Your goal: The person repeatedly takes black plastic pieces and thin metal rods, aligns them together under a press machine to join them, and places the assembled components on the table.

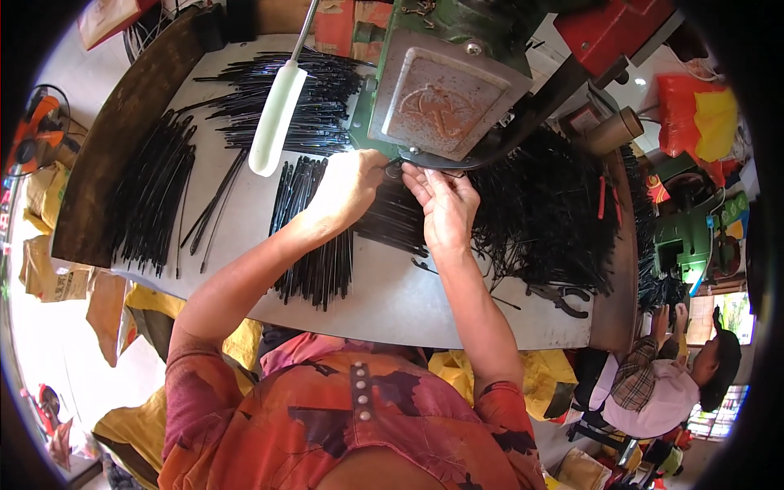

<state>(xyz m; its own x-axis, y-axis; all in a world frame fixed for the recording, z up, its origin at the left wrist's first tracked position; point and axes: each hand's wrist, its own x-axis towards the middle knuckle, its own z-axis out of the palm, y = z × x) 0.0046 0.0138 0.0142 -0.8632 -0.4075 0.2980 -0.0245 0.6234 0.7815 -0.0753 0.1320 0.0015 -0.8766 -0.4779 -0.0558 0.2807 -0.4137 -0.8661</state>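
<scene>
Beneath the head of a green machine with a rusty metal cover, my two hands are close together. My left hand is closed, its fingertips pinching what looks like the end of a thin black rod at the machine's lower edge. Fingers curled, my right hand pinches a thin dark piece there, seemingly a rod too; the machine hides part of it. Under and between my forearms lie bundles of thin black metal rods. A tangled heap of black jointed rods lies to the right of my right hand.
A lever with a pale green handle hangs left of the machine. More rod bundles lie at the table's left. Black-handled pliers rest near the right front edge. A raised brown rim borders the table. Another person sits far right.
</scene>
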